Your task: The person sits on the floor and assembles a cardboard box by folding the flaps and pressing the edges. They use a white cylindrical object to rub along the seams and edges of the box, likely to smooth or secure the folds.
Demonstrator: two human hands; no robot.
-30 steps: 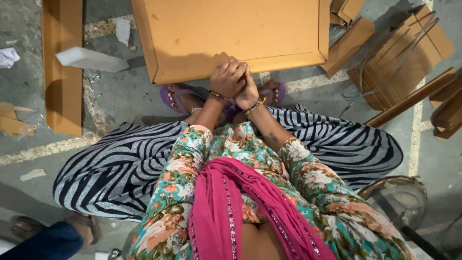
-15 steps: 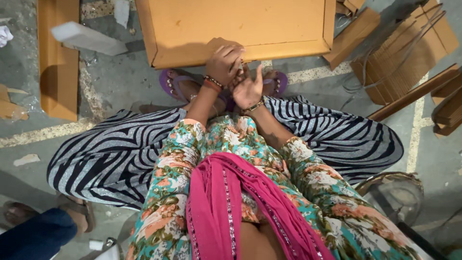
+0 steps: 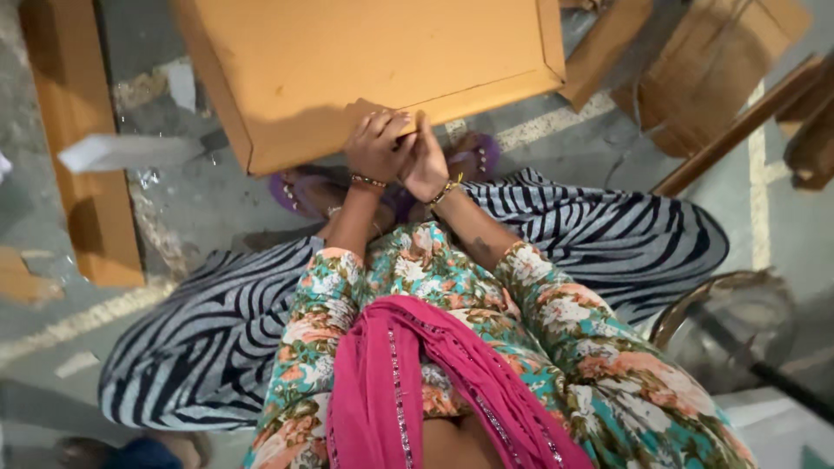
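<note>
Head view, looking straight down. Left hand [image 3: 375, 146] curled over the near edge of a flat orange cardboard box [image 3: 365, 65], fingers [image 3: 388, 124] bent down onto the board, gripping the edge. Right hand [image 3: 427, 161] pressed up against the left one, palm turned inward, fingers half closed; impossible to tell whether holding anything of its own or merely resting against the box edge. Bangle [image 3: 368, 181] on the left wrist, another bangle [image 3: 446, 188] on the right.

Box lying on the grey concrete floor [image 3: 208, 204], tilted slightly in the frame, raised rim visible along its right side and near edge, near edge directly above the feet. Purple sandals [image 3: 473, 156] just below the box, partly hidden by the hands and forearms.

Lower down: floral sleeves [image 3: 556, 304] in teal, orange and white, a pink scarf [image 3: 391, 391] hanging down the middle of the chest, black-and-white striped trousers [image 3: 217, 339] spread wide to both sides.

Around: a long orange board [image 3: 82, 156] flat on the floor at far left, a white strip [image 3: 130, 152] lying across it. More cardboard pieces [image 3: 695, 69] stacked at upper right, well apart from the hands. Round metal stool rim [image 3: 695, 304] at lower right, beside the right knee. Pale painted line [image 3: 87, 317] on the floor at left.
</note>
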